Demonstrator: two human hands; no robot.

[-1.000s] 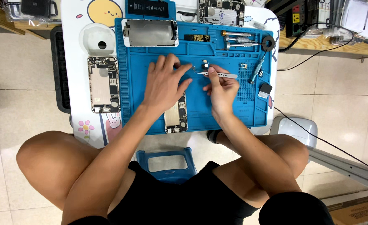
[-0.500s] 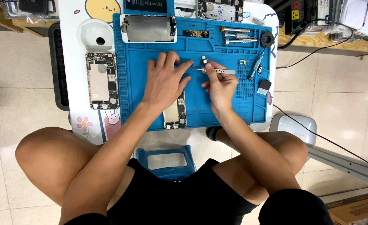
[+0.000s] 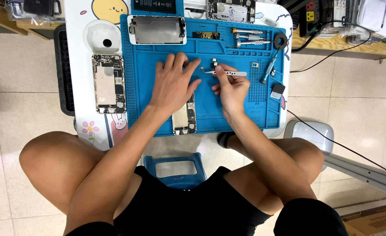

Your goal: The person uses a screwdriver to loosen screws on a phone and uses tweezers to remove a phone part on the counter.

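The opened phone [image 3: 184, 114] on the blue mat [image 3: 136, 87] is pinned flat under the spread left hand [image 3: 173, 85]. Metal tweezers [image 3: 228, 73] are pinched in the closed right hand [image 3: 230, 87]; tips are best kept low and steady above the small part [image 3: 214, 62].

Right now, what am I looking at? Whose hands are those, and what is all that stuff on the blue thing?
The picture comes from a camera on a person's head, looking down, so you see their own arms and knees. They sit at a small white table covered by a blue mat. The left hand rests flat on an opened phone, holding it down. The right hand pinches metal tweezers. Another opened phone lies at the left, a silver phone plate at the top, and screwdrivers near the mat's far edge.
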